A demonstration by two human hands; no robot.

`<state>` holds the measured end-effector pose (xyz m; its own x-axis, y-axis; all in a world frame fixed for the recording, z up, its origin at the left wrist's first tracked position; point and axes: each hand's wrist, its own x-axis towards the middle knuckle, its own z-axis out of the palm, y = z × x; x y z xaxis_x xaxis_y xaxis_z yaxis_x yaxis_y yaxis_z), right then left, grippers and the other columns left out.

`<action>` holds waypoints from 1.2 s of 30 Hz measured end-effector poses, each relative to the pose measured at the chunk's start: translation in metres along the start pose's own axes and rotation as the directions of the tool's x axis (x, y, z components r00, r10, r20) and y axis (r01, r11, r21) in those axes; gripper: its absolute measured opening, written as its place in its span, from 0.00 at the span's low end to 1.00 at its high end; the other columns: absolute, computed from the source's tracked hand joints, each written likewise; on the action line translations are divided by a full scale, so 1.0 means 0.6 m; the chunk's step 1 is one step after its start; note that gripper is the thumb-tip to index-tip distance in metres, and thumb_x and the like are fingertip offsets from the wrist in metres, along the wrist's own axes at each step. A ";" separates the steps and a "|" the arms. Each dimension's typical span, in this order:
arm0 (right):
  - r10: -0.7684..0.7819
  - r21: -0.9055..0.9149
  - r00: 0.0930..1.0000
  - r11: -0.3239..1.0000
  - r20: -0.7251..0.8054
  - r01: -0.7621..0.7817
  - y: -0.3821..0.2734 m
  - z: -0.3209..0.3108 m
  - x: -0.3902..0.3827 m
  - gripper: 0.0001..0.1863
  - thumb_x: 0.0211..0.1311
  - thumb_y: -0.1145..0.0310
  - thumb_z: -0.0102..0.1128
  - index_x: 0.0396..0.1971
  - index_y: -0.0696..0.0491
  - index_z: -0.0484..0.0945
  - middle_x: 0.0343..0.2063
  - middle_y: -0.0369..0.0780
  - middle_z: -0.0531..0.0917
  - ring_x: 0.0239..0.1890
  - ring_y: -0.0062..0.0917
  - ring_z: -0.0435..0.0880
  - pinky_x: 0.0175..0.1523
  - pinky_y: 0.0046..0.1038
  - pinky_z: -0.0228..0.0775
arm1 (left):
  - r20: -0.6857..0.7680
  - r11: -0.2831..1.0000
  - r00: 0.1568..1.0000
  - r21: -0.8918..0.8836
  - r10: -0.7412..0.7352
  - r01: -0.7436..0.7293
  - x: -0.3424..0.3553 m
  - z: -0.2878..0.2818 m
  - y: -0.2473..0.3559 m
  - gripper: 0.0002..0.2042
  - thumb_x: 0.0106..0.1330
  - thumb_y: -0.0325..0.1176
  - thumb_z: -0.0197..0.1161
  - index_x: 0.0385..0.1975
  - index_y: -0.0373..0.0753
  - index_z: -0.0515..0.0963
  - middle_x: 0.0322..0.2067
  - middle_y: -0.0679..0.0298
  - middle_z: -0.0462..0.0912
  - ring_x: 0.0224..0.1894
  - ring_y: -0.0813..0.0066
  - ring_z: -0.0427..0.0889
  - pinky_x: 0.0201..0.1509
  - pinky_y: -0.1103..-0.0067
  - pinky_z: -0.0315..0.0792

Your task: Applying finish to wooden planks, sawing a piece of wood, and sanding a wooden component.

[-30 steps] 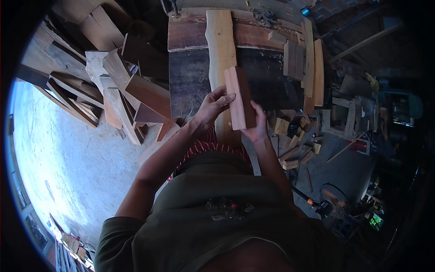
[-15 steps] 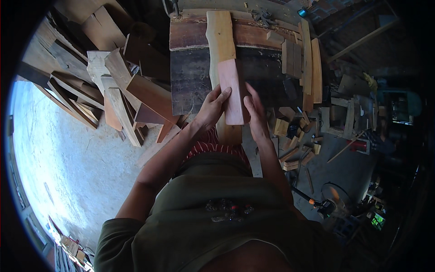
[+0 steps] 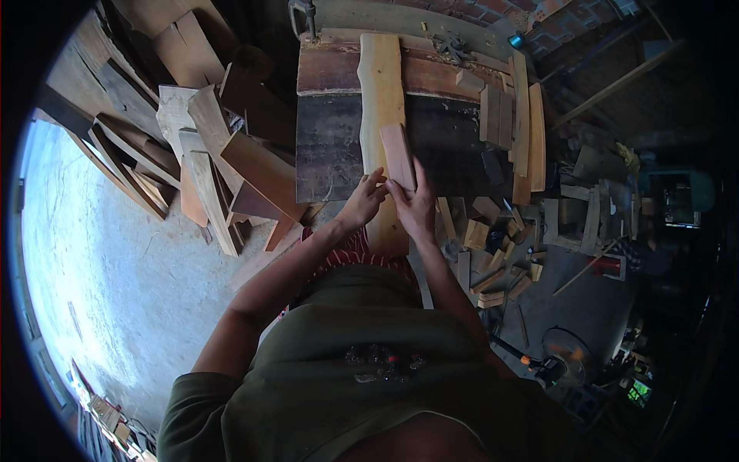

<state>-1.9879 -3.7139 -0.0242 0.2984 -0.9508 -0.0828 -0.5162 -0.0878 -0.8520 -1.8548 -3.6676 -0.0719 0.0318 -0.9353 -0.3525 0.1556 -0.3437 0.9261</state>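
Observation:
A pinkish wooden block is tilted a little, with its far end resting over or just above a long pale board. My right hand grips the block's near end, thumb on the left side and fingers along the right. Just left of that end is my left hand, its fingers apart and slightly bent. Its fingertips come close to the block and my right thumb; whether they touch it I cannot tell. The long board has one wavy edge and lies across the dark workbench, jutting past its near edge toward me.
Wood offcuts and long strips lie along the bench's right side. A small hand plane sits at the back. Leaning boards crowd the left. Wood scraps and a fan stand on the right floor.
The block has been turned so a narrower face shows, and it sits slightly farther right. My left hand has let go of it and moved back; my right hand now holds it alone.

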 end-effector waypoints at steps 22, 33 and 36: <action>-0.259 -0.705 0.963 0.670 0.068 0.230 0.031 0.066 0.217 0.43 0.57 0.58 0.61 0.71 0.50 0.53 0.36 0.49 0.70 0.39 0.41 0.75 0.41 0.37 0.74 | -0.318 0.665 0.946 0.695 -0.059 0.275 0.219 -0.027 0.101 0.35 0.73 0.50 0.39 0.73 0.42 0.37 0.53 0.48 0.78 0.44 0.44 0.83 0.47 0.58 0.75; -0.290 -0.682 0.955 0.711 -0.066 0.169 -0.025 0.112 0.581 0.39 0.58 0.57 0.61 0.69 0.42 0.55 0.42 0.51 0.72 0.46 0.46 0.75 0.44 0.43 0.76 | -0.256 0.608 0.966 0.774 0.042 0.179 0.570 -0.176 0.231 0.36 0.71 0.49 0.40 0.73 0.38 0.37 0.53 0.42 0.78 0.54 0.44 0.78 0.57 0.59 0.70; -0.299 -0.674 0.951 0.718 -0.073 0.174 -0.028 0.111 0.600 0.39 0.57 0.56 0.62 0.68 0.42 0.56 0.42 0.52 0.72 0.47 0.46 0.74 0.45 0.43 0.76 | -0.203 0.585 0.973 0.804 0.106 0.103 0.582 -0.184 0.237 0.38 0.70 0.51 0.41 0.73 0.37 0.36 0.52 0.41 0.78 0.54 0.42 0.78 0.57 0.59 0.70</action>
<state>-1.8182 -4.0350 -0.0743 0.3799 -0.9000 0.2136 -0.8595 -0.4288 -0.2781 -1.7128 -4.0336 -0.0781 0.2474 -0.9299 -0.2720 -0.6999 -0.3657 0.6136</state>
